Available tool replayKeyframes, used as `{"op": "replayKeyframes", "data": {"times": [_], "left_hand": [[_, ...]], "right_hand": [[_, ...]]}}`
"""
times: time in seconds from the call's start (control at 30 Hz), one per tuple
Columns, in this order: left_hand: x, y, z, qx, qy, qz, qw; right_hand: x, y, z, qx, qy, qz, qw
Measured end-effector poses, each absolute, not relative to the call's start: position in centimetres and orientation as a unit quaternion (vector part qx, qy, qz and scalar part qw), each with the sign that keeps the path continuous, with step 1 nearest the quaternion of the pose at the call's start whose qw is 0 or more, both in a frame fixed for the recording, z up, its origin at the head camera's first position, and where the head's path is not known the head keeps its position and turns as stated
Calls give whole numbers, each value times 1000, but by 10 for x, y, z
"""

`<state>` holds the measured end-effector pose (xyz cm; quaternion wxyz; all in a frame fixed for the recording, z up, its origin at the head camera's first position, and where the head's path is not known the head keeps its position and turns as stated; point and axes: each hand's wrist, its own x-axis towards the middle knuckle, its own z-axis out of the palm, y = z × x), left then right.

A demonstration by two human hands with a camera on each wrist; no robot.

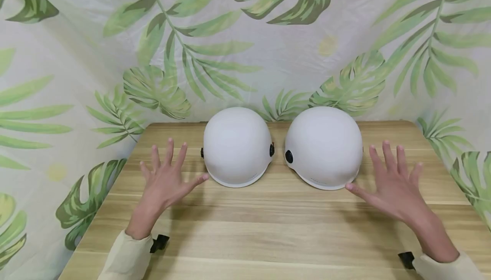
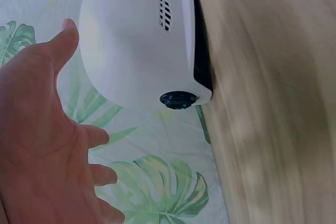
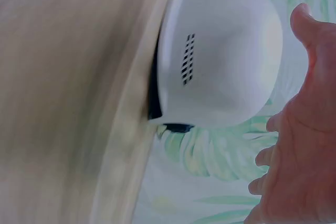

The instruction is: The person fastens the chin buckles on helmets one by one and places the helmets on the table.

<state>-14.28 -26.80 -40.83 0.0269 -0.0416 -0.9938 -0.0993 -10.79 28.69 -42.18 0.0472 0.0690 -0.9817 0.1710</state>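
Two white helmets stand side by side on the wooden table, domes up: the left helmet [image 1: 237, 145] and the right helmet [image 1: 326, 145]. Each has a black round fitting low on its side. My left hand [image 1: 165, 182] hovers to the left of the left helmet, fingers spread, its thumb tip close to the shell. To the right of the right helmet my right hand [image 1: 397, 190] is spread the same way, thumb tip near the lower rim. Both wrist views show a gap between hand and helmet, and dark dashed marks on the left shell [image 2: 131, 40] and right shell [image 3: 226, 51].
The wooden table [image 1: 245, 229] reaches back to a leaf-patterned cloth [image 1: 276, 58] that hangs behind and around it. Black mounts [image 1: 159, 243] sit at both sleeve cuffs. A narrow strip of table separates the two helmets.
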Motion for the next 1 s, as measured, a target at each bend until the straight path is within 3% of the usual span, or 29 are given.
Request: {"op": "replayKeyframes", "data": {"times": [1.0], "left_hand": [[-186, -253, -387, -94, -966, -239, 7]], "right_hand": [[-154, 193, -381, 131, -966, 216, 55]]}}
